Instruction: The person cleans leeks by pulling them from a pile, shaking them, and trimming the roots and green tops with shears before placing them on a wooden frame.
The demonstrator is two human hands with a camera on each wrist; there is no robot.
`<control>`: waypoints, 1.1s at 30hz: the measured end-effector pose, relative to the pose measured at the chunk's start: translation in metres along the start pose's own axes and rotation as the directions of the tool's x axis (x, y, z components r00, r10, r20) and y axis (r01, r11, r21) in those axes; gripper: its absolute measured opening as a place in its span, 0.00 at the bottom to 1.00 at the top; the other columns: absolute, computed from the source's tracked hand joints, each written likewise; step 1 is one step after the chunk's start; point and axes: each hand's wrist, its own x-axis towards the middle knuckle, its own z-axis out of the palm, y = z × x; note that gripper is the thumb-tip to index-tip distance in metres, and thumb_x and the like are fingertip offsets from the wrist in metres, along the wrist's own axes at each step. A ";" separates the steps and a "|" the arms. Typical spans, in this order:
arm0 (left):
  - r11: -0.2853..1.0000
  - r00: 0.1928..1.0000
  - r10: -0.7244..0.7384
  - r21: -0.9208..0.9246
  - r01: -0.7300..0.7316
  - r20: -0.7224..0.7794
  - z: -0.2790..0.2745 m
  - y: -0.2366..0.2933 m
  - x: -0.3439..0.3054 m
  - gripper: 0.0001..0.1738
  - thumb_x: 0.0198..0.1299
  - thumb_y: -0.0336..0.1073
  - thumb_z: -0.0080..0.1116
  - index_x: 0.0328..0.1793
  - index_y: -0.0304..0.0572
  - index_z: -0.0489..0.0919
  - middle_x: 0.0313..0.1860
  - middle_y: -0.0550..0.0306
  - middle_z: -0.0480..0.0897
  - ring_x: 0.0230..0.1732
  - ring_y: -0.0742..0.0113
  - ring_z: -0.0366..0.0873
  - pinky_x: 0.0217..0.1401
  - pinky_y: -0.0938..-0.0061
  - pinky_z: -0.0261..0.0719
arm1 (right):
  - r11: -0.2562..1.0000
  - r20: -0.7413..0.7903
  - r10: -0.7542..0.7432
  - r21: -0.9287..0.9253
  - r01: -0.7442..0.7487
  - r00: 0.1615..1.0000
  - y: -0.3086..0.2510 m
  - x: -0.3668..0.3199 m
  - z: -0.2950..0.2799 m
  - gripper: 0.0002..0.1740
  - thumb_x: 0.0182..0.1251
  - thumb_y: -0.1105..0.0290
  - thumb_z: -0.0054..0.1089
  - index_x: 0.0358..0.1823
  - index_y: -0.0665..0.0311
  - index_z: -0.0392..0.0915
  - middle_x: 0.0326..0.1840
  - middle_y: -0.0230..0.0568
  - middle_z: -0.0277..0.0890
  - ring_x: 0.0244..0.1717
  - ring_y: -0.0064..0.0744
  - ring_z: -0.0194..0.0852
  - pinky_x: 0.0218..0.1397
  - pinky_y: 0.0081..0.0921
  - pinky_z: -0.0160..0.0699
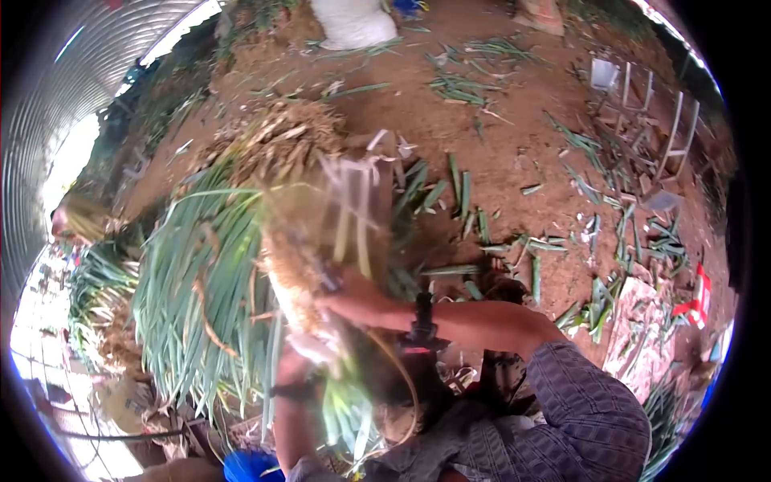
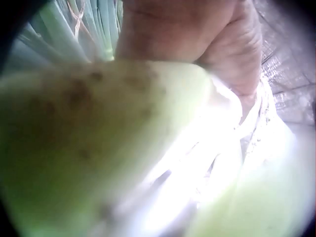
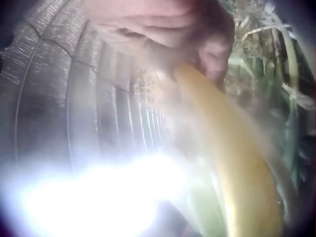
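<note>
In front of the person's lap, the left hand (image 1: 294, 366) grips a bunch of green onions (image 1: 341, 414), its pale stalks and leaves hanging down toward the lap. Close up in the left wrist view, the pale green stalks (image 2: 118, 123) cover much of the picture below that hand (image 2: 192, 39). Higher up the bunch, beside the straw-coloured roots (image 1: 289, 269), is the right hand (image 1: 349, 297), blurred. Its curled fingers pinch a yellowed leaf (image 3: 237, 148), which arcs downward in the right wrist view. Both wrists wear dark straps.
A large heap of green onions (image 1: 205, 281) lies to the left, with roots (image 1: 281, 132) toward the far end. Cut leaves (image 1: 462, 185) litter the dirt floor (image 1: 514, 145). A metal-framed stool (image 1: 679, 140) lies at right, and a white sack (image 1: 353, 20) stands at the back.
</note>
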 end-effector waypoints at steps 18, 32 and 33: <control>0.989 0.967 -0.146 0.028 0.143 0.209 0.026 -0.019 -0.011 0.31 0.51 0.32 0.66 0.63 0.36 0.71 0.51 0.50 0.80 0.48 0.58 0.81 0.50 0.69 0.83 | 0.739 0.079 -0.636 -0.225 0.635 0.768 0.037 -0.039 -0.020 0.30 0.66 0.62 0.67 0.65 0.64 0.66 0.42 0.39 0.75 0.38 0.28 0.77 0.42 0.26 0.81; 0.985 0.987 0.152 -0.090 -0.147 0.048 0.037 0.015 0.024 0.26 0.58 0.39 0.66 0.59 0.35 0.72 0.43 0.46 0.82 0.39 0.53 0.84 0.41 0.61 0.88 | 0.229 0.166 -0.626 -0.895 0.384 0.762 0.110 -0.204 -0.100 0.26 0.60 0.47 0.65 0.50 0.59 0.77 0.29 0.44 0.78 0.33 0.49 0.80 0.38 0.44 0.78; 0.981 0.985 0.170 -0.101 -0.165 0.038 0.044 0.022 0.022 0.23 0.59 0.38 0.65 0.58 0.34 0.74 0.41 0.46 0.83 0.37 0.55 0.85 0.37 0.63 0.89 | 0.206 0.181 -0.619 -0.902 0.380 0.764 0.115 -0.209 -0.100 0.27 0.60 0.47 0.65 0.50 0.59 0.76 0.29 0.44 0.78 0.33 0.50 0.80 0.38 0.45 0.78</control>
